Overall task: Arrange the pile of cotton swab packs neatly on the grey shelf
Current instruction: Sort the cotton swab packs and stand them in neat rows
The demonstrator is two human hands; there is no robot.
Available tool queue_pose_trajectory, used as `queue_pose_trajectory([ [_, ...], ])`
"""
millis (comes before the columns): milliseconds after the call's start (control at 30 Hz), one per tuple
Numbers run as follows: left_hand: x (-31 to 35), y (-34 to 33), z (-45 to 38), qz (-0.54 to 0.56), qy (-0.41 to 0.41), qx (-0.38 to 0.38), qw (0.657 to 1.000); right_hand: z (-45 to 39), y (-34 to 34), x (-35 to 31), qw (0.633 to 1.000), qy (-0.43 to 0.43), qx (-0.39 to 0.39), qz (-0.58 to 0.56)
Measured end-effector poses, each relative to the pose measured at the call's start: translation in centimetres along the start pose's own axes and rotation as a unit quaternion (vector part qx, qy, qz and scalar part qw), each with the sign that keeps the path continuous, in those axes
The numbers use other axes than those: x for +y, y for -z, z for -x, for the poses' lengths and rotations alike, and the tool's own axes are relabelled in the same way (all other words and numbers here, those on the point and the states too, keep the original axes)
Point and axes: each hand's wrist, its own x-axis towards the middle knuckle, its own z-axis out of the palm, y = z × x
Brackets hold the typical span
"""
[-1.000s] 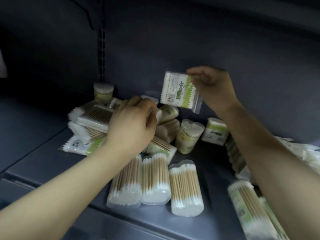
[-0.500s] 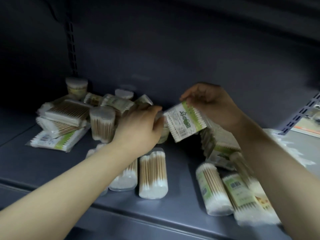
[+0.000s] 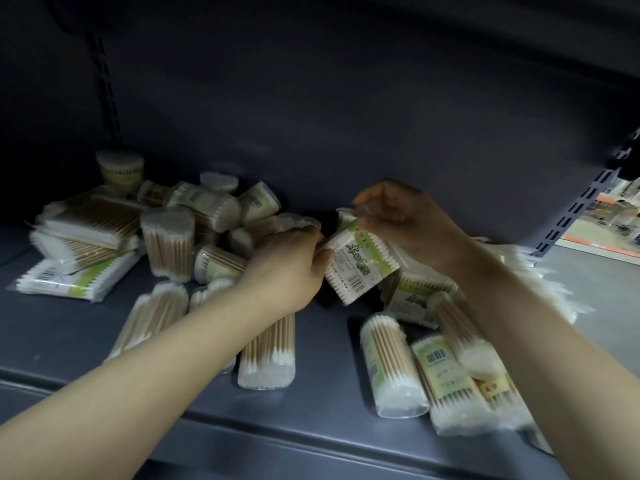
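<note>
Against the back wall (image 3: 346, 109) of the grey shelf (image 3: 329, 341), your right fingers (image 3: 363, 206) pinched the top edge of a flat green-label pack (image 3: 360, 263). Your right hand (image 3: 412, 230) held it tilted, just above the shelf floor. Your left hand (image 3: 294, 265) touched that pack's left edge; its fingers were curled, but you could not tell if they gripped it. Left of the flat pack sat the messy pile (image 3: 166, 230) of swab packs, some standing, some lying. Under your right arm leaned more flat packs (image 3: 415, 292). Near the shelf's front edge lay round packs (image 3: 266, 355), not lined up.

It looked like you were placing this one pack. Next, you would need to stand it straight beside the other flat packs, then reach for another from the pile.
</note>
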Motion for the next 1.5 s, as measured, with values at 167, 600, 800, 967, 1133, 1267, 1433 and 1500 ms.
queue_pose_trajectory([
  [167,0.2,-0.5,-0.5,0.013,0.056,0.011,0.998,1.1,1.3,1.3,0.998,-0.055,-0.006,0.019],
  [600,0.9,-2.0,-1.4,0.048,0.080,0.002,0.996,1.3,2.8,3.2,0.991,-0.001,0.058,0.116],
  [800,1.4,-2.3,-1.3,0.048,0.075,0.014,0.996,1.0,2.8,3.2,0.985,0.016,0.059,0.162],
  [967,1.6,-2.2,-1.4,0.053,0.083,0.008,0.995,1.0,3.0,3.1,0.984,0.012,0.049,0.173],
  [1133,1.9,-1.9,-1.9,0.145,0.083,0.026,0.986,1.2,3.0,2.9,0.986,-0.002,0.042,0.164],
  [1267,2.2,-1.9,-2.0,0.124,0.049,0.018,0.991,1.4,3.1,2.8,0.983,0.004,0.027,0.182],
  [1433,1.8,-2.8,-2.2,0.043,0.025,-0.015,0.999,0.6,3.8,3.7,0.970,-0.067,0.070,0.224],
  [1500,1.6,-3.0,-2.3,-0.004,0.016,-0.011,1.000,0.3,4.0,4.4,0.958,-0.114,0.046,0.260],
])
